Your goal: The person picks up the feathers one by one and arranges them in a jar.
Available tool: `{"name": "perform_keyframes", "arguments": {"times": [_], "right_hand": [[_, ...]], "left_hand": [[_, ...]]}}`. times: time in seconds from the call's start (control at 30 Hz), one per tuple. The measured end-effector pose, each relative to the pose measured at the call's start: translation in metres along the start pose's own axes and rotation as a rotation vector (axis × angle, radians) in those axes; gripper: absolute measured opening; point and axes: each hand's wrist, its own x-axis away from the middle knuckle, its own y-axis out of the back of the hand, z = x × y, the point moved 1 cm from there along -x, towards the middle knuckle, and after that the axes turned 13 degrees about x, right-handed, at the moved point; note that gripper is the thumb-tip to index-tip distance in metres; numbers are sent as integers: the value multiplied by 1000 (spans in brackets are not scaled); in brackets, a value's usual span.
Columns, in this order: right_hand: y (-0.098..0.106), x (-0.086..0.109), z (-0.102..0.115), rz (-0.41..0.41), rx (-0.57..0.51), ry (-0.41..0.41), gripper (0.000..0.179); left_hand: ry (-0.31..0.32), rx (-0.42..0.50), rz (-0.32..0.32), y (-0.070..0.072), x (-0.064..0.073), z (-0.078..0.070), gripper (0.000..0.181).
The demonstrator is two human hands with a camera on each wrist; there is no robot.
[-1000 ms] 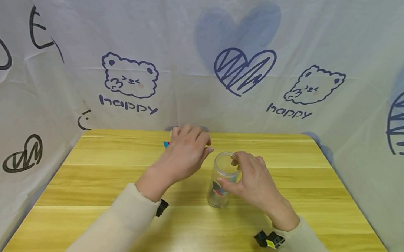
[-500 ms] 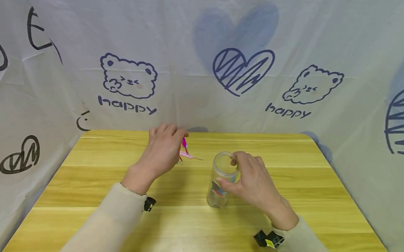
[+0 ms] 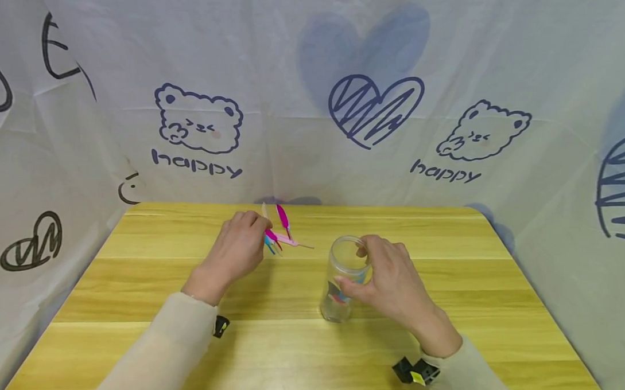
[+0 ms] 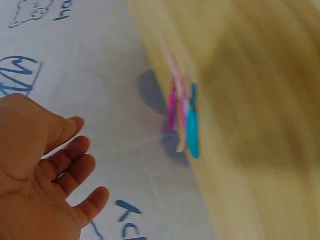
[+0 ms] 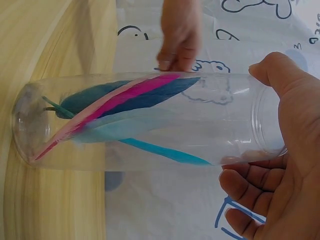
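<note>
With the right hand (image 3: 395, 278) curled round the clear jar (image 3: 338, 280) near its mouth, the left hand (image 3: 231, 245), loosely curled and apparently empty, hangs beside the loose feathers (image 3: 271, 236) near the far edge of the table (image 3: 287, 345), where pinching one quill lightly seems best

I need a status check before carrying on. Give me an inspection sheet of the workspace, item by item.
Surface: wood-grain table.
Job's things: clear jar with several feathers inside, pink and blue among them; loose feathers near the table's far edge.
Clutter: nothing seen.
Grippers: left hand near the loose feathers, nothing seen in its grasp; right hand holds the jar near its rim.
Cables: nothing seen.
Surroundings: white cloth with bear and heart drawings.
</note>
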Motion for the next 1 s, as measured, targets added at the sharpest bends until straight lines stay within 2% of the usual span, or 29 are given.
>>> {"name": "perform_keyframes", "arguments": {"times": [0.1,0.3,0.4,0.57,0.7,0.87,1.0], "right_hand": [[0,0,0,-7,0,7,64],[0,0,-1,-8,-1,8,64],[0,0,-1,-8,0,9,64],[0,0,-1,-9,1,12,64],[1,0,-1,-10,1,12,64],[2,1,-1,0,-4,2,64],[1,1,-1,0,-2,6,63]], "left_hand": [[-4,-16,52,-9,4,8,23],[83,-5,286,-24,9,15,38],[98,-1,369,-30,11,15,45],[68,42,418,-40,14,12,49],[76,88,444,-46,17,10,50],[90,68,511,-51,18,10,53],[108,65,529,-52,19,11,53]]}}
